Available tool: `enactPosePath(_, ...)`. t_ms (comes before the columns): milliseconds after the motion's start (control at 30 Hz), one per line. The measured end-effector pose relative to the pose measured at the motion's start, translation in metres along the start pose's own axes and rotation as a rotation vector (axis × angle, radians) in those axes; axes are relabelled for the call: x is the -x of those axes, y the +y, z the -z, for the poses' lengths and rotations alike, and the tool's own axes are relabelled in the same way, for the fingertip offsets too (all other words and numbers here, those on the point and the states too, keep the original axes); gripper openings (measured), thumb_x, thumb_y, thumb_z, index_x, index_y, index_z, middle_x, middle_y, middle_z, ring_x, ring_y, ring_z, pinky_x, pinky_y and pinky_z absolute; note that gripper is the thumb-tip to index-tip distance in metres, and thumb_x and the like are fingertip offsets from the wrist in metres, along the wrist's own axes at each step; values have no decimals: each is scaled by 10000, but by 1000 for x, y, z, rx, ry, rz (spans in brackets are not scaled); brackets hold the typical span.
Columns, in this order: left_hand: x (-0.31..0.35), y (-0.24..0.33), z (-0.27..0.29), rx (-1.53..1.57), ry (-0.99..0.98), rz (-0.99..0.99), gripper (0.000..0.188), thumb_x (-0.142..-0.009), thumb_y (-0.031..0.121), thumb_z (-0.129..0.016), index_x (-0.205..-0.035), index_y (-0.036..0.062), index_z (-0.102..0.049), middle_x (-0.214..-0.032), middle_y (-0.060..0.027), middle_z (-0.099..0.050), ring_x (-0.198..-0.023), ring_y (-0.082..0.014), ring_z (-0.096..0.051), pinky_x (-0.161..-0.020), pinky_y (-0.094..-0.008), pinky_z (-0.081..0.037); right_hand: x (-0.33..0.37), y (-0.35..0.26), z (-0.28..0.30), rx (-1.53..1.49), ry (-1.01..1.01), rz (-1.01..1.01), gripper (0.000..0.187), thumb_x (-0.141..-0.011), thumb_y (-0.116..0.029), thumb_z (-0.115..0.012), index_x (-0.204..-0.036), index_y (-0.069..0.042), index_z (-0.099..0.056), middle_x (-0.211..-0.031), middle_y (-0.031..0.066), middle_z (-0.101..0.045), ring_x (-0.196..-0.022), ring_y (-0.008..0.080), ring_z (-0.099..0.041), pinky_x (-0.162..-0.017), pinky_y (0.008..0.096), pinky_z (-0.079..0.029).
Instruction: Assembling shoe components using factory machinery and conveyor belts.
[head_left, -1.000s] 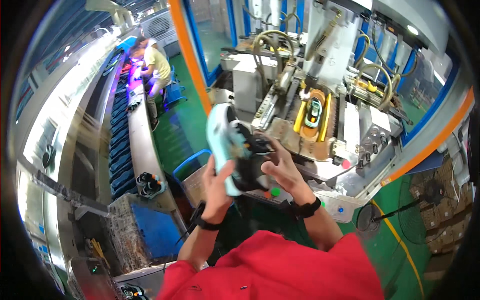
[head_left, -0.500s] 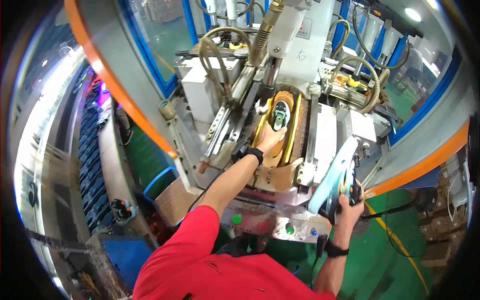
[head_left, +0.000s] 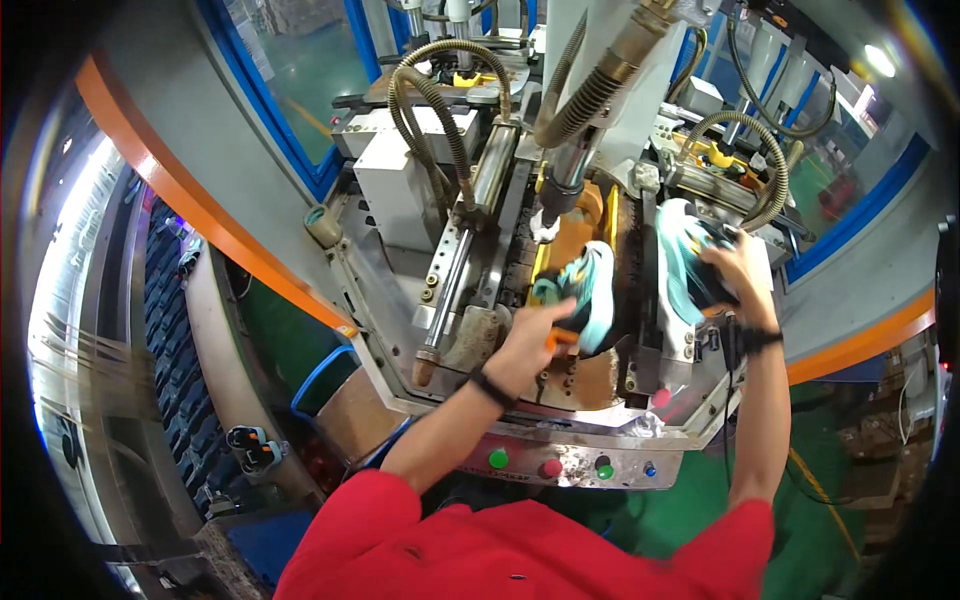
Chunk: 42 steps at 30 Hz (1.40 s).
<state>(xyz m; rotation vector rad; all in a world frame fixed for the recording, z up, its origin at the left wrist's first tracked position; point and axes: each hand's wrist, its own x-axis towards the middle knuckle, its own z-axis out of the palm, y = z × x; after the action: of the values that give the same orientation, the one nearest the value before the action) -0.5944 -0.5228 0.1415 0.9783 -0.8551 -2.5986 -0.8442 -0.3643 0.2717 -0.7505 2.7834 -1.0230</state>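
My left hand [head_left: 528, 352] is closed on a sneaker [head_left: 598, 292] with a teal sole and dark upper, tipped on its side over the tan pad [head_left: 572, 240] of a press. A bit of orange shows by my fingers. To the right, my right hand [head_left: 742, 272] grips a second teal and black sneaker [head_left: 680, 262], its pale sole turned leftward, above the press's right side. The press's metal plunger [head_left: 566, 185] stands just behind the left sneaker. Yellow strips line both sides of the pad.
A front panel [head_left: 575, 480] carries green, red and blue buttons. Hoses [head_left: 440, 100] and a cylinder [head_left: 470, 230] flank the press on the left. An orange-edged guard [head_left: 215, 235] curves around. At far left, another sneaker [head_left: 255, 450] rests beside a conveyor [head_left: 175, 340].
My left hand has lifted the sneaker off the pad and tipped it, bringing it nearer. My right hand has risen with its sneaker from the lower right to beside the press.
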Motion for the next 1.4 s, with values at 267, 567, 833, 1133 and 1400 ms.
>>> enactPosePath(267,221,4,80,-51,144,-245,415,-853,24,-657,-1244,-41,-533,-1093,-80,-646,-959,-179,-647,-875,-312,-524,-63,-54,-221,238,-214,31,481,-705,-226,-712,-1054,78,-580,-1089,269,-658,-1040,366,-650,-882,423,-525)
enactPosePath(567,320,-45,127,127,598,-603,292,-881,58,-635,-1157,-17,-577,-1018,-88,-672,-868,-183,-681,-737,-298,-557,-10,-42,-269,253,92,272,584,-771,-187,-710,-1219,38,-409,-939,253,-650,-860,430,-659,-740,487,-548)
enactPosePath(833,324,-86,126,325,784,-527,147,-884,93,-644,-1011,34,-596,-938,-59,-668,-818,-178,-678,-576,-253,-518,286,-22,-233,-428,-290,844,213,-767,-67,-644,-974,-54,-596,-890,106,-597,-833,301,-598,-673,384,-521)
enactPosePath(1133,332,-108,102,367,800,-473,115,-880,120,-659,-963,66,-599,-897,-42,-658,-739,-186,-655,-481,-195,-436,331,74,-349,-273,-655,774,296,-869,-165,-584,-1145,-67,-539,-1122,150,-516,-980,356,-600,-743,451,-531)
enactPosePath(1400,327,-112,103,350,789,-556,147,-899,165,-647,-991,56,-615,-929,-47,-669,-796,-170,-667,-518,-211,-453,125,-89,-131,-594,487,797,290,-755,-39,-740,-1009,4,-606,-867,115,-632,-685,204,-577,-618,289,-470)
